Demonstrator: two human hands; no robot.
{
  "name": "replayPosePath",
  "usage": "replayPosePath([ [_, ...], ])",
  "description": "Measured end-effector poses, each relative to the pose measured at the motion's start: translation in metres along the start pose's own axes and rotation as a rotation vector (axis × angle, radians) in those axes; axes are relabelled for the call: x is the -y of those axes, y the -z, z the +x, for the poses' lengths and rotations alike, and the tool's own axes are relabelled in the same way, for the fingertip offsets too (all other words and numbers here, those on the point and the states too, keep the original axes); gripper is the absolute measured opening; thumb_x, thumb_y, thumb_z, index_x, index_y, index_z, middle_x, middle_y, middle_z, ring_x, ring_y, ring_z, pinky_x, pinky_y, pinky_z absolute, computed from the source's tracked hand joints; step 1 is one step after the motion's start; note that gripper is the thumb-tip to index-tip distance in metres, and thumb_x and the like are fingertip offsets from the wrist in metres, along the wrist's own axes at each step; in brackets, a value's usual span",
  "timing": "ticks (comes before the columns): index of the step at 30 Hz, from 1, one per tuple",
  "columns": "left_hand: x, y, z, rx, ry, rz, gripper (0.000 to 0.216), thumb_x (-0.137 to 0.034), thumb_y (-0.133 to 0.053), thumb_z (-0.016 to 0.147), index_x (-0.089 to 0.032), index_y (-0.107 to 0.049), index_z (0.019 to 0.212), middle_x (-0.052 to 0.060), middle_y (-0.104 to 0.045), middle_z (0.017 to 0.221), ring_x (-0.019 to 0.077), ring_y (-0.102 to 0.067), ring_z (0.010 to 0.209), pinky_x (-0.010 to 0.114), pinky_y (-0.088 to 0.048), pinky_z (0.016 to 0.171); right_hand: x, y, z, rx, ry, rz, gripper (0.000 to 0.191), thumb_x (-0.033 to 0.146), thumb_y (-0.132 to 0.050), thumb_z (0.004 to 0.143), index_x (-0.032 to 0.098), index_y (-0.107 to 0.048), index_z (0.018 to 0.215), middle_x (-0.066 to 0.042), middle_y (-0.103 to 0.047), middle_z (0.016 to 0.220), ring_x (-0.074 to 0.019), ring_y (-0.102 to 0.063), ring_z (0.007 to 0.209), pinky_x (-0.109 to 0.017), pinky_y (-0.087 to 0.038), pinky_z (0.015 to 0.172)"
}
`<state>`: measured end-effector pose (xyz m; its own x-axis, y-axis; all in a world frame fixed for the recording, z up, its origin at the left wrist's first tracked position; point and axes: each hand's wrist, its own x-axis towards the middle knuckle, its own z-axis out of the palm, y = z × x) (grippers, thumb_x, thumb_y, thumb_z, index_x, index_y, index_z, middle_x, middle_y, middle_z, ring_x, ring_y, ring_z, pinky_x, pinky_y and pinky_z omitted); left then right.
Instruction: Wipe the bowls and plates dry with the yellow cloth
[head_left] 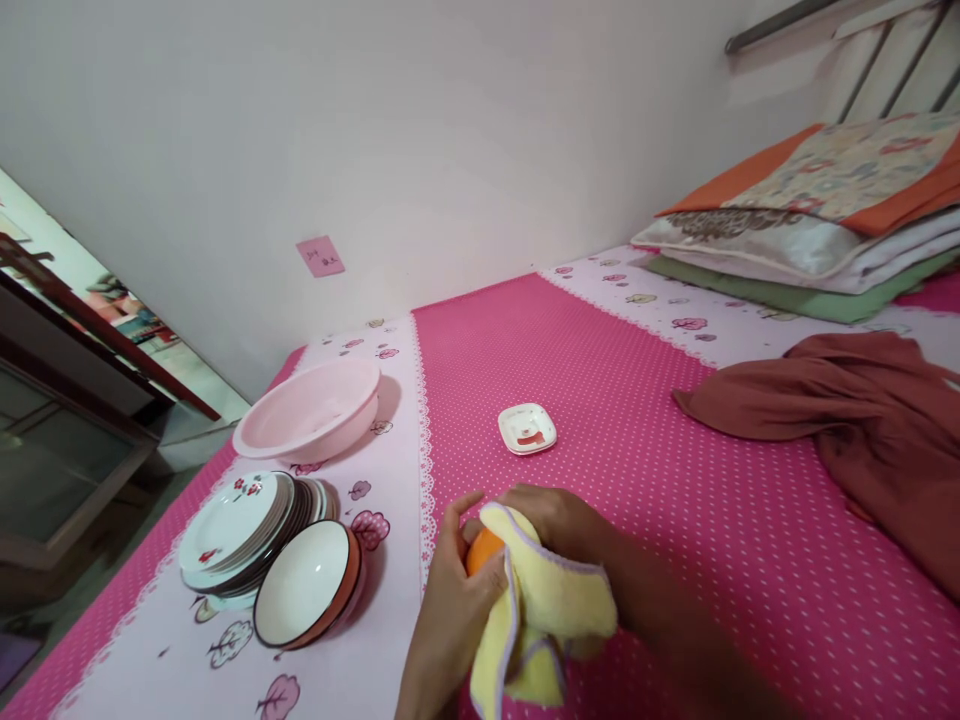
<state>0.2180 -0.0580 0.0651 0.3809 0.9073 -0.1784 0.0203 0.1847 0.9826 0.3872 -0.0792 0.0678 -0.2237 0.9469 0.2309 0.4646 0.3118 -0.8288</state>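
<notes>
Hands: both low at six o'clock over the bed [600,420]; left hand [454,600] curled around a small orange item [484,550], right hand [559,525] closed on a yellow cloth [540,610] pressed over it.
Orange item: mostly hidden, only a sliver shows between the fingers.
Bowl: white inside, orange rim [307,585], at nine o'clock of the hands, leaning on a stack of plates [240,525].
Basin: pink [311,410], at eleven o'clock.
Small dish: white, square [527,428], at twelve o'clock.
Garment: brown [847,410], at two o'clock.
Bedding: folded [810,230], beyond it.
</notes>
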Motion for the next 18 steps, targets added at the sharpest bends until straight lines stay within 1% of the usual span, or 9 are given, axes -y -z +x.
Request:
replayPosePath([
  [2,-0.005,0.002,-0.004,-0.021,-0.008,0.018,0.067,-0.03,-0.083,0.075,-0.021,-0.056,0.135,0.012,-0.078,0.113,0.0295,-0.075,0.104,0.04,-0.058,0.091,-0.007,-0.004,0.004,-0.04,0.067,-0.055,0.01,0.016,-0.075,0.08,0.02,-0.067,0.085,0.001,-0.07,0.082,-0.0153,-0.061,0.074,-0.025,-0.044,0.066],
  [5,-0.006,0.004,-0.005,-0.058,-0.041,0.018,0.068,-0.03,-0.083,0.075,-0.021,-0.056,0.137,0.011,-0.078,0.108,0.0282,-0.076,0.097,0.038,-0.058,0.085,-0.012,-0.007,0.006,-0.115,0.176,-0.079,0.006,0.016,-0.07,0.086,0.02,-0.066,0.082,-0.001,-0.068,0.081,-0.0158,-0.06,0.072,-0.027,-0.042,0.065],
  [7,-0.006,0.006,-0.004,-0.055,-0.055,-0.02,0.072,-0.035,-0.086,0.075,-0.021,-0.056,0.14,0.011,-0.079,0.107,0.0282,-0.076,0.096,0.036,-0.059,0.083,-0.009,-0.006,0.004,-0.149,0.196,-0.074,0.009,0.018,-0.068,0.087,0.02,-0.063,0.08,0.0,-0.064,0.078,-0.0157,-0.057,0.07,-0.028,-0.04,0.064],
  [8,-0.006,0.007,-0.004,-0.049,-0.06,-0.041,0.075,-0.04,-0.087,0.076,-0.021,-0.056,0.141,0.011,-0.079,0.106,0.0283,-0.076,0.094,0.036,-0.059,0.081,-0.007,-0.004,0.003,-0.161,0.173,-0.042,0.011,0.02,-0.067,0.088,0.02,-0.062,0.079,0.0,-0.062,0.076,-0.0153,-0.055,0.068,-0.027,-0.039,0.062],
  [10,-0.007,0.009,-0.004,-0.043,-0.076,-0.077,0.08,-0.049,-0.087,0.077,-0.021,-0.054,0.144,0.012,-0.079,0.104,0.0283,-0.076,0.092,0.035,-0.058,0.079,0.0,-0.001,0.0,-0.172,0.084,0.092,0.013,0.024,-0.067,0.09,0.02,-0.06,0.079,0.001,-0.06,0.074,-0.0145,-0.053,0.067,-0.026,-0.039,0.059],
  [13,-0.011,0.009,-0.008,-0.107,-0.121,-0.135,0.082,-0.055,-0.086,0.076,-0.021,-0.056,0.143,0.013,-0.078,0.109,0.0285,-0.076,0.094,0.033,-0.057,0.079,0.011,0.003,-0.002,-0.179,-0.035,0.372,0.019,0.033,-0.067,0.093,0.02,-0.061,0.081,0.001,-0.063,0.077,-0.0148,-0.055,0.07,-0.025,-0.043,0.059],
  [15,-0.014,0.007,-0.011,-0.162,-0.144,-0.192,0.082,-0.056,-0.087,0.074,-0.021,-0.058,0.142,0.014,-0.077,0.115,0.0293,-0.077,0.095,0.033,-0.058,0.081,0.015,0.003,-0.002,-0.187,-0.066,0.543,0.021,0.039,-0.068,0.094,0.02,-0.064,0.086,0.001,-0.065,0.081,-0.016,-0.058,0.074,-0.026,-0.047,0.064],
  [18,-0.016,0.0,-0.015,-0.195,-0.155,-0.301,0.081,-0.058,-0.086,0.074,-0.021,-0.059,0.141,0.015,-0.076,0.12,0.0306,-0.076,0.097,0.035,-0.059,0.08,0.014,-0.002,0.0,-0.211,-0.061,0.717,0.024,0.043,-0.068,0.095,0.019,-0.069,0.101,-0.001,-0.068,0.085,-0.0175,-0.063,0.079,-0.028,-0.051,0.069],
])
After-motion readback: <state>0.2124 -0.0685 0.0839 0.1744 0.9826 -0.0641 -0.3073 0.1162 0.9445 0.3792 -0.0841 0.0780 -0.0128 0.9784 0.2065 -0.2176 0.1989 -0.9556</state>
